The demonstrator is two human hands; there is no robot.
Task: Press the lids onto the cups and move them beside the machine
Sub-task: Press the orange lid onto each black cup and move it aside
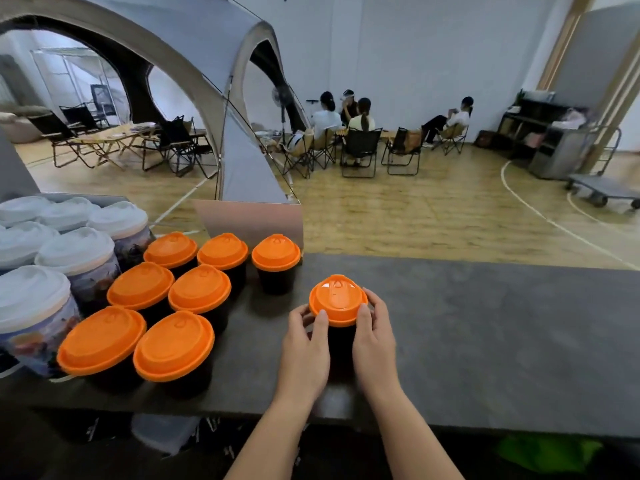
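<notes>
Both hands, left hand (304,344) and right hand (372,336), grasp the black cup (341,341) mid-worktop (485,323), thumbs on its orange lid (337,299): best press evenly all round the rim.

Even, soft indoor light; wide-angle bending at edges, white-lidded cups (31,299) perhaps slightly blurred.

I am finding no readable text, brand, number or sign anywhere in this view. The printed cups (38,327) at the left are showing colourful artwork, too blurred for me to make out any lettering. The orange lids (338,299) are bearing raised moulded shapes, not legible characters.
</notes>
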